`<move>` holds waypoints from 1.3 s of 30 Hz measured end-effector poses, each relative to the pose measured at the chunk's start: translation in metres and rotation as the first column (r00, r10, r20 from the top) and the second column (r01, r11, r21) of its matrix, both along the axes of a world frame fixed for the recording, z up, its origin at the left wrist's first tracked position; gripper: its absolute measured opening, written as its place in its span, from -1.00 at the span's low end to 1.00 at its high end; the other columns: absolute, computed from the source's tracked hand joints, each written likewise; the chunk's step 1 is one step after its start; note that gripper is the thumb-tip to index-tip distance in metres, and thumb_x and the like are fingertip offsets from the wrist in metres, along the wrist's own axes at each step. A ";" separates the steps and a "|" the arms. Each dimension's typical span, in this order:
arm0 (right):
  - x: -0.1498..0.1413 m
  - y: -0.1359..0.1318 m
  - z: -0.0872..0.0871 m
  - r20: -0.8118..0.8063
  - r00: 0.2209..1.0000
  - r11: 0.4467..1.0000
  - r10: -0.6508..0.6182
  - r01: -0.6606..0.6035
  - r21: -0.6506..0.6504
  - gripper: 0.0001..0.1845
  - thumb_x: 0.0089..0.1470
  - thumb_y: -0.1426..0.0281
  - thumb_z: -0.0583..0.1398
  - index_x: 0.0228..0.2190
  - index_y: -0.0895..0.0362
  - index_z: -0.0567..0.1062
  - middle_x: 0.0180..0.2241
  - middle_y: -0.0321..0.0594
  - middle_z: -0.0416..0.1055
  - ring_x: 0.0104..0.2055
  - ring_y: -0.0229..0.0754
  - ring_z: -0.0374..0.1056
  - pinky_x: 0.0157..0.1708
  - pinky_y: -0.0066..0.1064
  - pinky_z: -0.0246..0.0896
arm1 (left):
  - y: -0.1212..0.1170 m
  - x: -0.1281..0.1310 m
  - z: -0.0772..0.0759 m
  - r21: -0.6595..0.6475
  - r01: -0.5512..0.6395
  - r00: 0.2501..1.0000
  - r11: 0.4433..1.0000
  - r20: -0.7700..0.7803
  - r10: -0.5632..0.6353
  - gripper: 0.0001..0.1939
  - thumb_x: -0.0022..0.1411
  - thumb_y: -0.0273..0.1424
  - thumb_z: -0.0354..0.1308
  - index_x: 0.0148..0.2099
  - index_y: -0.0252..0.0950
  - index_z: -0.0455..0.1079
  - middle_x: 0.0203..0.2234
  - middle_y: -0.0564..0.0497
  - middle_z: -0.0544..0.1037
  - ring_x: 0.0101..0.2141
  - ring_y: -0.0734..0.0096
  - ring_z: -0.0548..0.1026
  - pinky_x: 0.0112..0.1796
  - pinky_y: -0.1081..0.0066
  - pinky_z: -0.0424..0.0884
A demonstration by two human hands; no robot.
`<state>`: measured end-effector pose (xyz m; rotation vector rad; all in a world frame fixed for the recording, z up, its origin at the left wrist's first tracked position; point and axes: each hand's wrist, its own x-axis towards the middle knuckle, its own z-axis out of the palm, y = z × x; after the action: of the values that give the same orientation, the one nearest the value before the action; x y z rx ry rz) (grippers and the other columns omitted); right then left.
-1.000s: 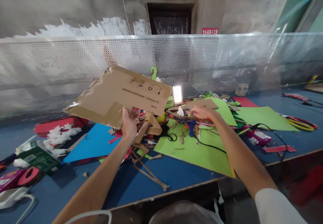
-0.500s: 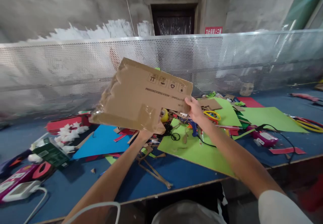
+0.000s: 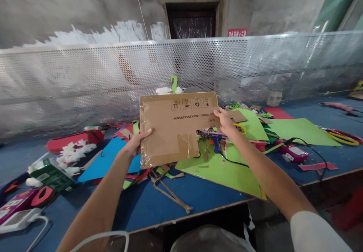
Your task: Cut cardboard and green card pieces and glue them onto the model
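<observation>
A flat brown cardboard piece [image 3: 167,129] with upside-down printed text and symbols is held up over the table, its lower right corner cut away. My left hand [image 3: 137,141] grips its left edge, thumb on the printed face. At the right edge my right hand [image 3: 224,121] pinches it the same way, the fingers hidden behind. Just below the right hand lies a blue glue gun [image 3: 217,143] with a black cord, on a green sheet [image 3: 224,172]. Clear tape [image 3: 185,144] crosses the lower part of the cardboard.
Left are a blue sheet [image 3: 104,157], white paper flowers [image 3: 75,151], a dark green box [image 3: 52,176] and a pink tape roll [image 3: 43,196]. Twigs [image 3: 172,194] lie near the front edge. Right are scissors [image 3: 342,135] and a purple device [image 3: 294,153]. Behind runs a perforated metal screen [image 3: 96,81].
The cardboard has levelled from a tilt and come lower. My left hand has moved from its bottom edge to its left edge. The right hand keeps its hold.
</observation>
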<state>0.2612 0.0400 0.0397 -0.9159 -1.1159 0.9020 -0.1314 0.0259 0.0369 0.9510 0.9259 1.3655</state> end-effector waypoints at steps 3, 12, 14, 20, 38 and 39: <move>0.003 0.003 0.000 0.238 0.971 0.999 -0.037 0.031 0.026 -0.49 0.10 -0.01 0.16 -0.07 0.09 0.46 -0.16 -0.13 0.60 -0.18 -0.05 0.50 -0.20 -0.24 0.43 | 0.005 -0.008 0.000 -0.007 0.041 0.993 0.999 -0.111 -0.042 -0.49 -0.08 -0.42 0.51 -0.03 -0.25 0.53 -0.30 -0.11 0.69 -0.37 0.11 0.69 -0.28 0.24 0.69; 0.080 -0.014 0.007 0.978 0.206 0.966 -0.035 0.256 -0.019 -0.75 0.01 0.39 0.33 -0.20 0.12 0.61 -0.20 0.00 0.61 -0.16 0.04 0.47 -0.17 -0.30 0.28 | 0.015 -0.031 -0.001 0.050 -0.174 0.984 0.983 0.031 0.173 -0.65 0.06 -0.46 0.35 -0.05 -0.22 0.50 -0.31 0.00 0.67 -0.36 0.25 0.68 -0.15 0.27 0.67; 0.092 -0.021 -0.002 0.992 0.115 0.952 0.055 0.294 -0.087 -0.62 -0.08 0.40 0.39 -0.13 0.07 0.62 -0.18 -0.03 0.62 -0.21 0.04 0.49 -0.25 -0.32 0.28 | 0.015 -0.028 -0.004 0.059 -0.154 0.988 0.986 0.029 0.152 -0.63 0.04 -0.46 0.37 -0.06 -0.21 0.52 -0.29 0.00 0.68 -0.37 0.26 0.68 -0.15 0.27 0.67; 0.091 -0.022 -0.016 0.992 -0.021 0.936 0.128 0.332 -0.114 -0.35 0.10 0.30 0.32 0.22 0.13 0.42 0.08 0.15 0.53 -0.08 0.13 0.53 -0.24 -0.32 0.28 | 0.012 -0.013 -0.001 0.092 -0.165 0.983 0.982 0.092 0.157 -0.68 0.05 -0.42 0.35 -0.09 -0.20 0.54 -0.28 -0.01 0.69 -0.36 0.24 0.67 -0.14 0.24 0.67; 0.081 -0.029 0.007 0.905 0.425 0.999 0.033 -0.034 -0.021 -0.41 0.29 0.26 0.12 0.30 0.11 0.33 0.09 0.01 0.51 0.01 0.07 0.47 -0.02 -0.20 0.36 | 0.014 0.020 -0.013 0.189 -0.278 0.939 0.942 0.260 0.225 -0.59 -0.02 -0.29 0.48 -0.10 -0.18 0.50 -0.21 -0.02 0.68 -0.15 0.12 0.66 0.01 0.09 0.61; 0.076 -0.032 0.008 0.872 0.483 0.995 0.077 -0.087 -0.040 -0.39 0.28 0.23 0.14 0.30 0.09 0.32 0.07 0.00 0.51 -0.02 0.05 0.47 -0.05 -0.20 0.38 | 0.014 0.021 -0.013 0.190 -0.276 0.939 0.942 0.263 0.222 -0.60 -0.02 -0.30 0.48 -0.11 -0.18 0.50 -0.21 -0.02 0.68 -0.15 0.13 0.66 0.01 0.10 0.61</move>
<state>0.3371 0.0082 0.0481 -1.3887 -2.0671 0.4437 -0.1107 0.0399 0.0240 0.8315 0.7360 1.7907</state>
